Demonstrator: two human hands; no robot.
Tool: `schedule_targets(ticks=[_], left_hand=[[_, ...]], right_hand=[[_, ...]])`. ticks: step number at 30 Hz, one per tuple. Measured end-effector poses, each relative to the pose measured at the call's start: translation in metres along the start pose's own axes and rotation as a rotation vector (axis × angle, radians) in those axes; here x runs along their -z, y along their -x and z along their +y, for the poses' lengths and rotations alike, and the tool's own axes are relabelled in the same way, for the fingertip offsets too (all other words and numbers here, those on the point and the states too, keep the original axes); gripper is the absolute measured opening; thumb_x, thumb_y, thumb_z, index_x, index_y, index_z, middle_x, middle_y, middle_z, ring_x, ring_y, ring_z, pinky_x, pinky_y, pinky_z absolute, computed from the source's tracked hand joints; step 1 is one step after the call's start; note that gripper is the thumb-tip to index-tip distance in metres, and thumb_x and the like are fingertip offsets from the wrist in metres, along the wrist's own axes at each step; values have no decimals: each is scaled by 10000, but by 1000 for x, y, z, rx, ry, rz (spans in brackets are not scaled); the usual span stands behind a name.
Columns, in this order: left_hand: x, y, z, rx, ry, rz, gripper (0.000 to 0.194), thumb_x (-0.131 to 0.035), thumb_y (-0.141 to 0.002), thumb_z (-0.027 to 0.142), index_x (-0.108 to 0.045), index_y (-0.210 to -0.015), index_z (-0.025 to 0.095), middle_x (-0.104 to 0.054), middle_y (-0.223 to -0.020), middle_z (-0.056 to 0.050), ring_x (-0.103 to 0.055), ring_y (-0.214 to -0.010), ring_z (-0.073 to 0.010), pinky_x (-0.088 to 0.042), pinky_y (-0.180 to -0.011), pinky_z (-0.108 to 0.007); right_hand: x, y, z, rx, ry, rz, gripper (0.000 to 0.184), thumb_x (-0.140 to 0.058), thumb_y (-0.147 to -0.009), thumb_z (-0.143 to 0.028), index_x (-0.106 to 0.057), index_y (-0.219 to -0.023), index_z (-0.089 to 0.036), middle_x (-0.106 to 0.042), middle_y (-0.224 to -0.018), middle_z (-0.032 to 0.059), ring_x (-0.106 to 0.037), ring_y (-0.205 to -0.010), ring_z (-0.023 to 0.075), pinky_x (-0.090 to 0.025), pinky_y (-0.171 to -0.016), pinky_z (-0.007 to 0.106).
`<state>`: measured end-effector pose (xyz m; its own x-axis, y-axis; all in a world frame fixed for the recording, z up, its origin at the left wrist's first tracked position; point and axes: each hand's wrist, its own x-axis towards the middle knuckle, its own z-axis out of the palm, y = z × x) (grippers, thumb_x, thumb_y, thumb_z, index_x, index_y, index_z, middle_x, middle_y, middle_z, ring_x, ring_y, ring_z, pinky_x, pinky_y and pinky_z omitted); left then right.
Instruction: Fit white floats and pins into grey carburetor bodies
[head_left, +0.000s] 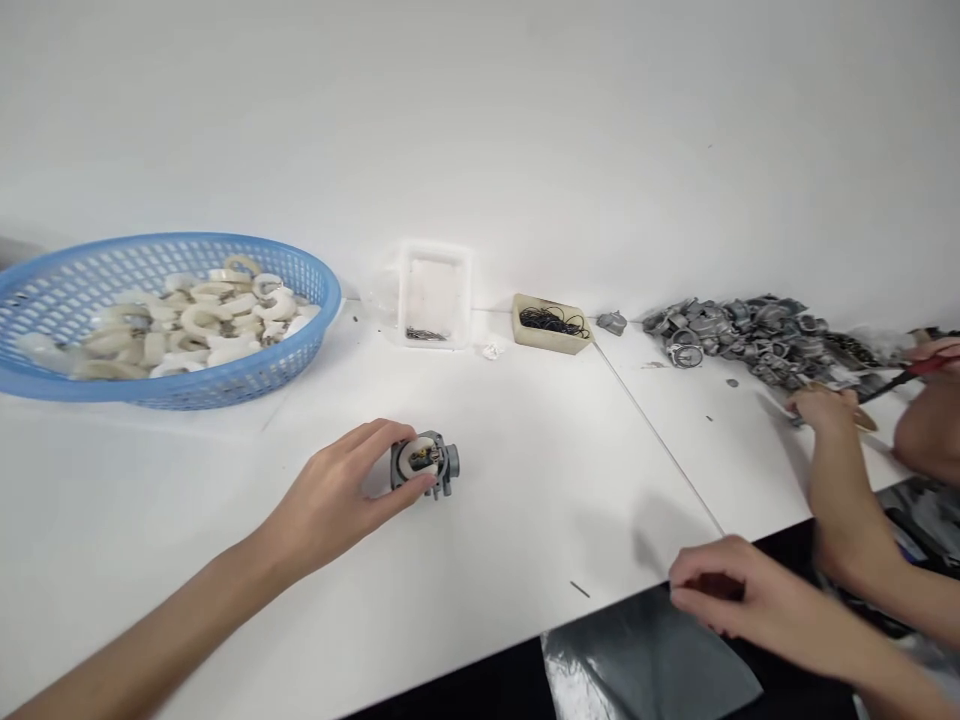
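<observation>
My left hand [341,495] grips a small grey metal carburetor body [427,465] with a pale float fitted in it, resting on the white table [525,480]. My right hand [739,600] hovers at the table's front edge, fingers curled over a grey plastic sheet [645,665]; whether it pinches anything small I cannot tell.
A blue basket [45,290] of several white floats stands back left. At the back sit a clear tray [435,290] with pins and a beige tray [551,325] with black rings. A heap of grey metal parts [750,335] lies right, where another person's hand [825,410] works.
</observation>
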<state>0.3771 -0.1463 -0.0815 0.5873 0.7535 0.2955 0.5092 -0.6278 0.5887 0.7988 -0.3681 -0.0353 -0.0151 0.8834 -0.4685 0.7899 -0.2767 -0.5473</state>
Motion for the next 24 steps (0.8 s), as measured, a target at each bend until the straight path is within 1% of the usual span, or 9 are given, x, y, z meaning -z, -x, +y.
schedule_targets(ticks=[2,4,6,9,13,16,19,21,24], left_hand=[[-1,0,-1,-6,-5,3,384,-612,-1003,626,-611,-1175,283,-702,-1109,-19,-695,-894,-235,-534,-771,-336],[-1,0,-1,-5,-12,9,385,-611,-1004,627,-611,-1173,282,-700,-1087,-20,-692,-867,-231,-534,-760,-335],[-1,-1,0,-2,-17,9,377,-607,-1009,619,-611,-1165,276,-702,-1073,-23,-689,-866,-229,-530,-753,-331],[1,-1,2,-10,-16,2,367,-599,-1021,597,-609,-1168,261,-710,-1093,-37,-691,-910,-233,-529,-776,-330],[2,-1,4,-16,-7,-17,344,-618,-1021,564,-609,-1159,249,-714,-1108,-40,-696,-929,-230,-529,-796,-335],[2,0,6,-29,-8,-2,311,-648,-1010,519,-606,-1142,240,-715,-1079,-35,-694,-913,-227,-530,-792,-343],[0,1,6,-53,-23,14,279,-687,-987,458,-600,-1132,236,-719,-1041,-31,-691,-900,-230,-524,-780,-345],[0,1,7,-62,-20,19,268,-708,-973,427,-597,-1126,238,-721,-1038,-27,-691,-901,-230,-520,-775,-341],[0,1,8,-55,-10,22,270,-737,-950,398,-597,-1121,243,-721,-1031,-20,-690,-891,-228,-514,-758,-332]], right_hand=[[-34,6,-15,153,97,226,275,-555,-1073,-400,-671,-891,-229,-670,-810,30,-653,-747,194,-528,-697,276],[-60,0,-38,296,221,250,102,-558,-1058,-264,-649,-1016,-246,-670,-943,32,-662,-817,188,-526,-742,274],[-74,-11,-60,400,368,253,177,-549,-1002,-123,-620,-1100,-253,-658,-1063,45,-662,-867,196,-514,-732,275],[-82,-32,-73,510,596,266,324,-564,-893,5,-585,-1118,-226,-627,-990,40,-616,-787,194,-468,-671,278],[-81,-66,-72,580,871,272,527,-558,-689,129,-576,-1107,-189,-614,-930,39,-589,-763,205,-384,-606,291],[-66,-98,-87,603,950,255,477,-504,-659,153,-583,-980,-191,-600,-848,18,-564,-673,192,-315,-553,307],[-39,-123,-127,587,731,245,324,-493,-790,96,-573,-873,-206,-585,-798,-13,-519,-602,156,-309,-543,299],[-23,-135,-158,612,427,268,252,-513,-878,13,-602,-890,-223,-618,-848,-16,-551,-670,154,-386,-597,289],[-11,-154,-191,688,-63,251,141,-587,-909,-109,-647,-889,-234,-655,-883,-4,-606,-802,182,-498,-745,316]])
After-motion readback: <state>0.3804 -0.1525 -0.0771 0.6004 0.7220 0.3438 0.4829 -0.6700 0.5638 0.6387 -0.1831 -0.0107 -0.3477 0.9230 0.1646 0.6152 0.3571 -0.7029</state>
